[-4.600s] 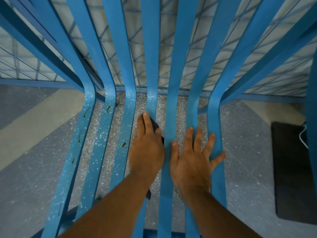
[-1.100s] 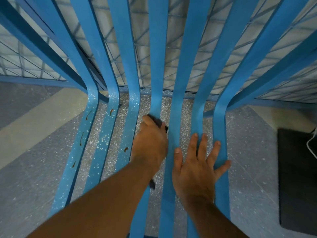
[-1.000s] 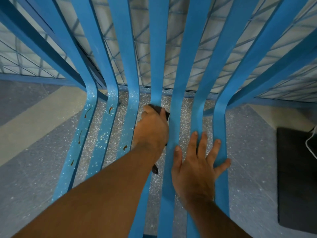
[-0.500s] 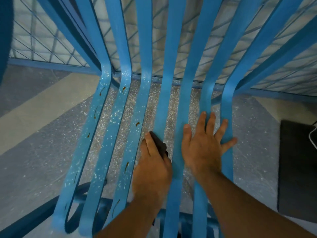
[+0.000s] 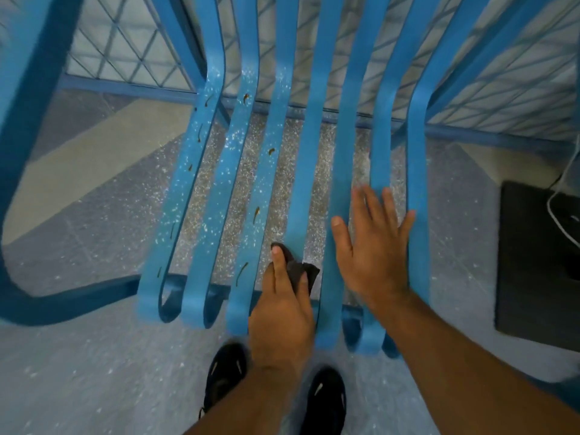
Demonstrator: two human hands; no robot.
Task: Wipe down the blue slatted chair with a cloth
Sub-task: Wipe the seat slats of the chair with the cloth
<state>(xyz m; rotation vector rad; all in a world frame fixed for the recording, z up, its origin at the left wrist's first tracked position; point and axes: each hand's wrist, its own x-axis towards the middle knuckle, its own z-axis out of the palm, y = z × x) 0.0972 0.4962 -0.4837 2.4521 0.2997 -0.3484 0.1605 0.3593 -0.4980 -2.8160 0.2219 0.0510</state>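
**Head view: cloth low on the middle slat, dirty slats to its left**

Blue slatted chair [image 5: 417, 152] fills the frame. Seven slats run away from the person, from front lip to back bend. Right hand [image 5: 370, 255] lies flat across the right-side slats, fingers spread, holding nothing. Left hand [image 5: 282, 312] is near the front end of the fourth slat [image 5: 309, 158], fingers closed over a dark cloth [image 5: 298, 273], index finger laid forward along the slat. The three slats left of it carry white specks and brown marks [image 5: 256, 211]. Judgement: the next pass shifts left with lengthwise strokes, and the left hand is nearer.
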